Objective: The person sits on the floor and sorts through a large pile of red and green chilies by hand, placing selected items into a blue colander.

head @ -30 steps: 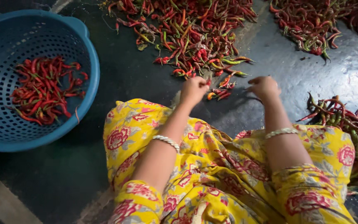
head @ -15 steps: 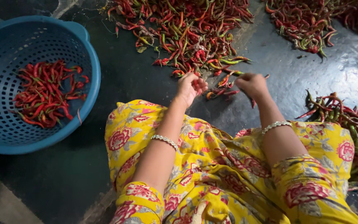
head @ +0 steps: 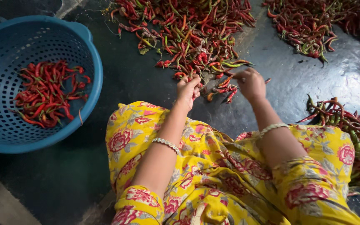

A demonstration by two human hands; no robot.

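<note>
Knees in yellow floral cloth (head: 213, 179) fill the foreground as we crouch on the dark, wet-looking floor (head: 146, 104), a bracelet on each wrist. Our left hand (head: 187, 91) is curled loosely, fingers bent toward the palm at the near edge of the chillies; whether a pod lies inside it we cannot tell. Our right hand (head: 251, 83) is closed in a pinch on a small red chilli (head: 229, 81), at the edge of a little cluster of pods (head: 223, 89) lying between the two hands.

To handle a pod well, we judge it best to pinch close to the stalk end, keep the other hand near to steady it, and take pods one at a time from the heap's near edge so the pile stays together.

To our left, well apart from the hands, a blue perforated basket (head: 84, 54) holds a shallow layer of red chillies (head: 46, 93). Beyond the hands spreads the big mixed heap (head: 188, 29) of red and green pods. A second heap (head: 317, 29) lies at far right, and another pile (head: 351, 133) beside our right knee.

Both far heaps and the right-hand pile are cut off by the frame. Our fingertips are turned away, so the exact grip is hard to read.
</note>
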